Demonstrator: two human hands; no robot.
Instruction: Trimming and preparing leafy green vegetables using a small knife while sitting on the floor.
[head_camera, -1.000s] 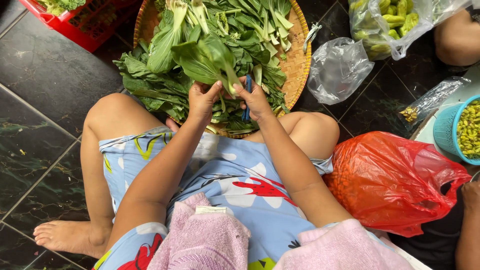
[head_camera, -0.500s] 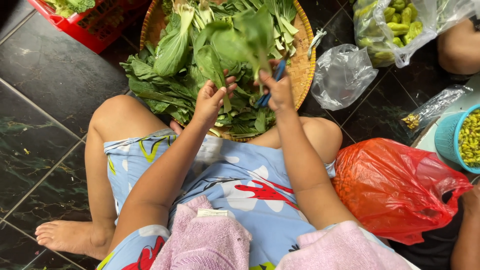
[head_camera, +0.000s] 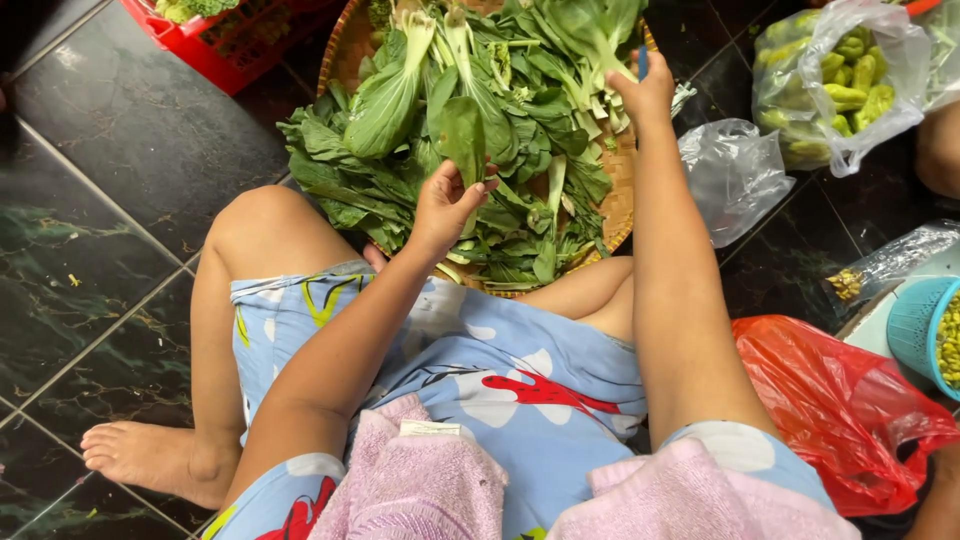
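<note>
Head view: pink towel (head_camera: 420, 490) on lap. L hand (head_camera: 447, 205) pinches a leaf (head_camera: 461, 135) over the greens (head_camera: 480, 140) in woven tray (head_camera: 620, 205). R hand (head_camera: 645, 95), farther out, is closed round a blue-handled tool (head_camera: 642, 62) & a stalk. Red bag (head_camera: 840, 410) at right.

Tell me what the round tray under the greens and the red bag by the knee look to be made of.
Round tray: seemingly woven bamboo or rattan, matte tan, plaited strands visible at the rim. Red bag: thin plastic film, glossy, crinkled, slightly translucent.
</note>
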